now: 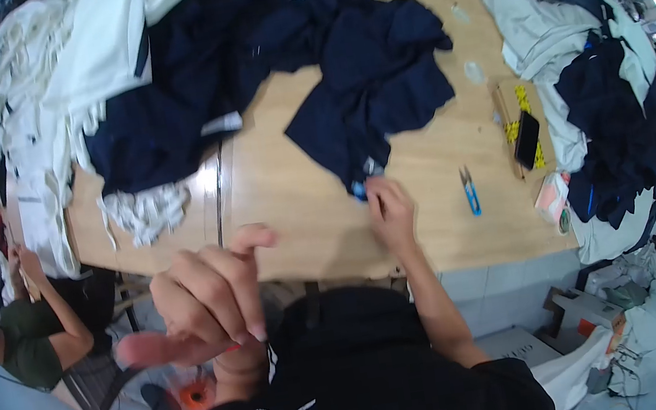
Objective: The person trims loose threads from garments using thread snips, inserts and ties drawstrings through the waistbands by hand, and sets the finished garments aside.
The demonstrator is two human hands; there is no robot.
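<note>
My left hand (210,295) is raised close to the camera, above the table's near edge. Its fingers are partly curled and spread apart, with nothing visible in them. On the table, my right hand (391,211) pinches the near end of a navy garment (376,70). Beside those fingertips are a small pale label (372,168) and a bit of bright blue. The garment spreads away from me in loose folds. Blue-handled thread snips (470,192) lie on the wood to the right of my right hand.
A navy garment pile (177,100) and white garments (96,44) cover the left. White strips (147,215) lie nearby. At right, a phone (526,140) rests on a yellow-taped cardboard box (510,106), beside more garments (619,110). A co-worker (29,334) sits at left.
</note>
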